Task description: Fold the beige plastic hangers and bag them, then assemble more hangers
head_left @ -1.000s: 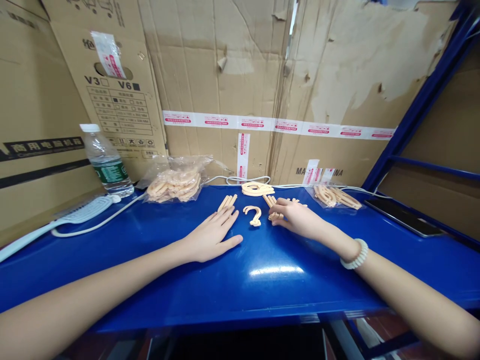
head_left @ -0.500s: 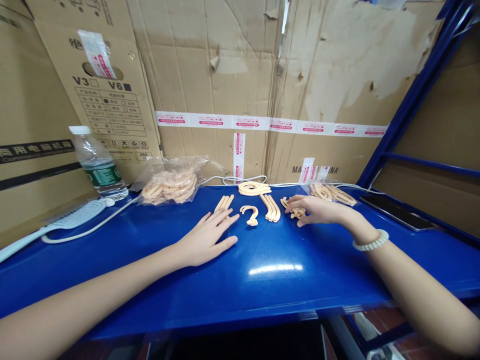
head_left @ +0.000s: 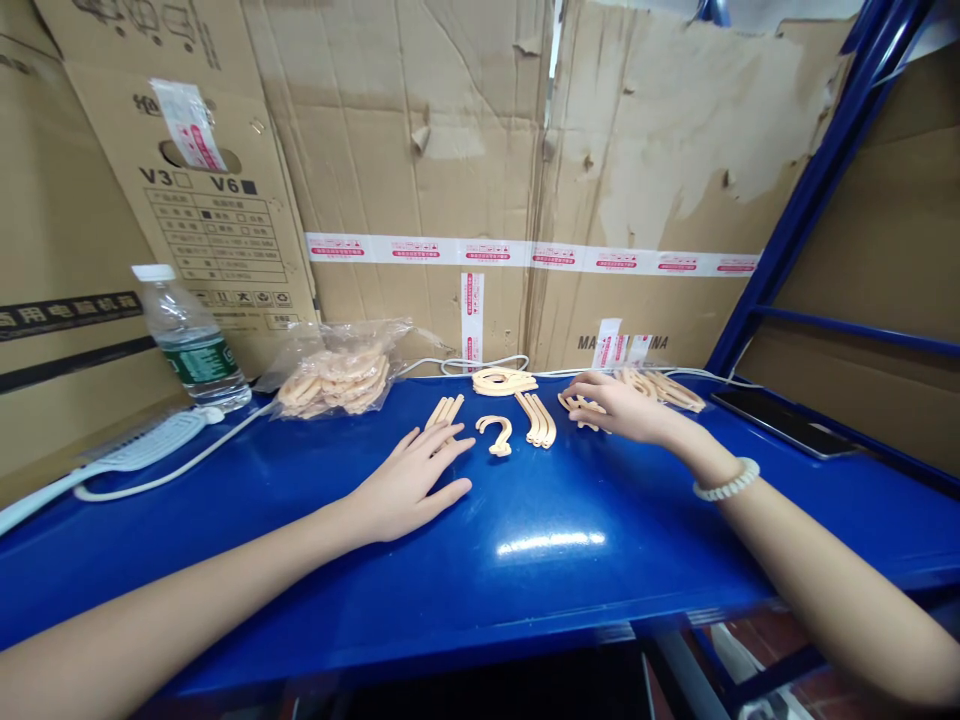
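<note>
My left hand (head_left: 409,480) lies flat and open on the blue table (head_left: 525,560), fingertips touching a small bundle of straight peach plastic strips (head_left: 444,409). A single hook-shaped peach piece (head_left: 496,434) lies just right of those fingers. Beside it sits a bundle of curved strips (head_left: 539,418). My right hand (head_left: 619,408), with a white bead bracelet on the wrist, rests palm down over a small pile of peach pieces (head_left: 574,404), fingers curled onto them. A stack of peach rings (head_left: 503,380) lies behind.
A clear bag of peach parts (head_left: 337,372) and a water bottle (head_left: 187,338) stand at the back left, with a white comb-like tool (head_left: 127,455) and cable. More peach parts (head_left: 671,390) and a dark phone (head_left: 784,422) lie at the right. Cardboard walls surround the table.
My right hand left the curved strips lying beside the hook piece and moved right and back onto the small pile. My left hand stayed flat in place.
</note>
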`<state>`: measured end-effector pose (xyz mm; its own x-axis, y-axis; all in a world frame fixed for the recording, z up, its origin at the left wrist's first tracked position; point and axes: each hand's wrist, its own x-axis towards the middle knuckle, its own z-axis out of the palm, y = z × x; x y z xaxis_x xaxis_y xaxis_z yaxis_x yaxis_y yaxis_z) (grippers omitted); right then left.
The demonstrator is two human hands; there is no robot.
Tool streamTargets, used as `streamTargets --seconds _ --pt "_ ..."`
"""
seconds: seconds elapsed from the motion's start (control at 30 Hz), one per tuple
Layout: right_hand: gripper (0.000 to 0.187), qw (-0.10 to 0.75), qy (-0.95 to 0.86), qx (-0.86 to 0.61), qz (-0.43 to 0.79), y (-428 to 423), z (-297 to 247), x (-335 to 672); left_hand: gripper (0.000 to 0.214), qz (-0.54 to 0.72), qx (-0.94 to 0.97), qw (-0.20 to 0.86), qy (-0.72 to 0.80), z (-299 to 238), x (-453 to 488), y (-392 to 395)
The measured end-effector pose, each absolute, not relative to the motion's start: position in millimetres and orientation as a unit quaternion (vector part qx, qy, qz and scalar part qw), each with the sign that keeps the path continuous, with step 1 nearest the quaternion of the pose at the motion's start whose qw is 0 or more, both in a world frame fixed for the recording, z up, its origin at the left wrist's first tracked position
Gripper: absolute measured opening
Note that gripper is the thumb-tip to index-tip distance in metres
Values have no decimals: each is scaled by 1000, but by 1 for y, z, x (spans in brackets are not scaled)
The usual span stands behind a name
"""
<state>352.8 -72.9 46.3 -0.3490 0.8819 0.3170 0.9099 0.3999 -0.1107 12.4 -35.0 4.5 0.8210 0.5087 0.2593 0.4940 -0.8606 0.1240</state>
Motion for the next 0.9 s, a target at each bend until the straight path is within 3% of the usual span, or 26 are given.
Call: streamTargets --seconds 0.1,0.27,0.5,0.9 --pt "37 206 -866 -451 -67 -90 45 312 47 143 956 22 256 5 13 -35" --pt "37 121 -928 -343 -76 -110 38 262 44 152 957 15 245 5 13 -35" --pt "32 97 -919 -363 -121 -111 32 262 38 174 956 0 238 4 13 -35" --pt "48 85 -905 -405 -102 -89 20 268 31 193 945 -71 254 6 15 -40"
